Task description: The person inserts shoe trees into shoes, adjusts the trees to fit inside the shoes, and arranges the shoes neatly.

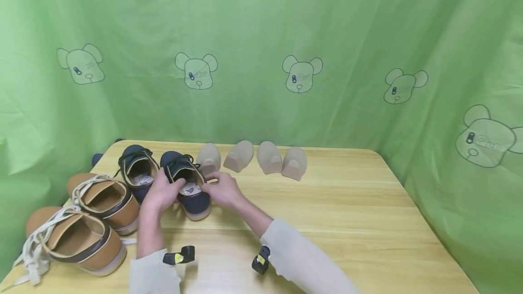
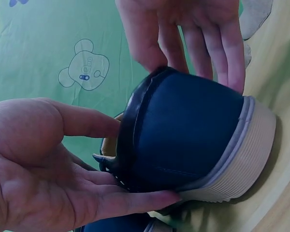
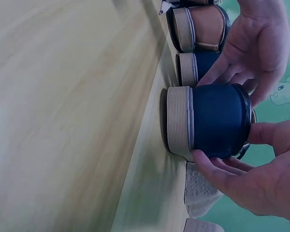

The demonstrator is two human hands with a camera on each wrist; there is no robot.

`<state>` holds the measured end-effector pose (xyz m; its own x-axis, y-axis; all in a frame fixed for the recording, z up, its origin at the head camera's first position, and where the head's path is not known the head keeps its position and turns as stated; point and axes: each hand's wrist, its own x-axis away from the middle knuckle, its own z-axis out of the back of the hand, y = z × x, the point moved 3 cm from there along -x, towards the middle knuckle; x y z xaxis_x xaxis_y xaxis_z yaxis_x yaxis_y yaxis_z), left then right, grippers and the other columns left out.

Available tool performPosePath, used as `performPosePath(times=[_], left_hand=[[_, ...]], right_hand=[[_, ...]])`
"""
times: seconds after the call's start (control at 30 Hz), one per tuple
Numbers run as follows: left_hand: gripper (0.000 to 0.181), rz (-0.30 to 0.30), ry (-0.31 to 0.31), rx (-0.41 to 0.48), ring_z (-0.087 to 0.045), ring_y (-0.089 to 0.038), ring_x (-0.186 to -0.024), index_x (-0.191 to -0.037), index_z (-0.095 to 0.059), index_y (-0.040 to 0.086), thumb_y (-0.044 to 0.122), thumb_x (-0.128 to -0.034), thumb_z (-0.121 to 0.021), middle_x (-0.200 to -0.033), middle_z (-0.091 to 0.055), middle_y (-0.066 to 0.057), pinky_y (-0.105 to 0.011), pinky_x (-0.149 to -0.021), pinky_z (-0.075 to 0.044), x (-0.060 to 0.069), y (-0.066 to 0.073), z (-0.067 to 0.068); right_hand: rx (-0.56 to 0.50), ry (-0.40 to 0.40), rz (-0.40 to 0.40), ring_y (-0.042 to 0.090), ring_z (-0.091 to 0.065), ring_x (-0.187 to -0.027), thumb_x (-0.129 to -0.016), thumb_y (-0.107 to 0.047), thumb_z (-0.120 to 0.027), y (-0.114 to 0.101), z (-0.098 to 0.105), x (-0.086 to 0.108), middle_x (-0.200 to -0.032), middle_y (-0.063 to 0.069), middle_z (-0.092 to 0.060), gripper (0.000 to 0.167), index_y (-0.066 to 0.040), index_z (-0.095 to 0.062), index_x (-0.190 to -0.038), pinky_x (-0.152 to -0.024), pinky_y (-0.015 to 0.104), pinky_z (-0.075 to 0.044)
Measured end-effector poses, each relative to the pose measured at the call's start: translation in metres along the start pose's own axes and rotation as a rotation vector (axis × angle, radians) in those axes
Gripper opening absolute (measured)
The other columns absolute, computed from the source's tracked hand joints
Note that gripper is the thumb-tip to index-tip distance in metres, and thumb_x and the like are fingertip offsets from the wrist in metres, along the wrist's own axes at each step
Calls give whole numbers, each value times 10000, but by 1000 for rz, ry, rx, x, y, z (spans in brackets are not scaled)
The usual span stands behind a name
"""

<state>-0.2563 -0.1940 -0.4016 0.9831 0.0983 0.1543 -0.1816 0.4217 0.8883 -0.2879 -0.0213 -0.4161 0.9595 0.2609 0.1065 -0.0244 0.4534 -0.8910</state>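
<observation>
A navy lace-up shoe (image 1: pixel 195 204) stands on the wooden table, its heel toward me. My left hand (image 1: pixel 165 192) grips its left side, and in the left wrist view the thumb hooks over the collar while the fingers lie along the outside. On the opposite side my right hand (image 1: pixel 224 189) pinches the collar, its thumb at the rim and its fingers against the blue upper (image 3: pixel 220 118). A whitish printed insole (image 1: pixel 191 188) shows inside the shoe. The matching navy shoe (image 1: pixel 140 178) sits just left, partly behind my left hand.
Two tan shoes with white laces (image 1: pixel 108 201) stand along the table's left edge. Several beige rounded pads (image 1: pixel 269 158) lie in a row at the back edge. Bare tabletop (image 1: pixel 347 208) extends to the right. A green curtain (image 1: pixel 253 26) surrounds the table.
</observation>
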Motion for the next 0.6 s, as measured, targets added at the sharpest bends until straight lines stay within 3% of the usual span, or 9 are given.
performPosePath(times=[0.03,0.13,0.23,0.37,0.47,0.6], left_hand=[[713,1,-3,10,-487,-464,-1264,-1527,-101,-157,143,-1015,-497,-1461,-352,-414,-483,-870,-573,0,0,-1],[699,1,-5,26,-477,-455,-1268,-1533,-102,-149,91,-1003,-490,-1477,-337,-416,-455,-837,-581,0,0,-2],[723,13,-7,2,-435,-470,-1319,-1551,-54,-136,76,-1001,-473,-1512,-293,-422,-508,-961,-528,-1,-1,-2],[754,28,-5,-77,-329,-515,-1417,-1565,-7,-122,78,-986,-447,-1552,-231,-428,-603,-1172,-315,-2,-3,-1],[769,36,1,-114,-241,-536,-1461,-1571,-11,-112,53,-948,-431,-1565,-209,-422,-618,-1222,-190,-2,-3,0],[782,45,9,-106,-229,-531,-1466,-1575,-27,-108,24,-913,-423,-1564,-221,-416,-619,-1224,-175,-2,-3,1]], right_hand=[[-9,-9,-2,149,-727,-802,-910,-187,-723,0,1,2,-1019,121,-774,359,-46,-690,-1239,-721,255,-567],[-33,-23,-3,184,-745,-788,-903,-170,-732,1,3,5,-1013,145,-775,378,-28,-678,-1249,-725,279,-592],[-32,-37,-5,194,-746,-781,-897,-170,-741,1,4,4,-1006,153,-773,377,-19,-678,-1237,-714,283,-599],[20,-48,-9,181,-727,-756,-884,-188,-745,0,5,0,-965,127,-767,372,-21,-681,-1210,-678,260,-575],[68,-49,-9,183,-715,-792,-872,-196,-739,-3,4,-4,-986,123,-756,421,-31,-667,-1253,-688,269,-561],[134,-36,27,229,-720,-966,-876,-203,-719,-7,0,-11,-1151,150,-738,470,-63,-653,-1320,-802,320,-576]])
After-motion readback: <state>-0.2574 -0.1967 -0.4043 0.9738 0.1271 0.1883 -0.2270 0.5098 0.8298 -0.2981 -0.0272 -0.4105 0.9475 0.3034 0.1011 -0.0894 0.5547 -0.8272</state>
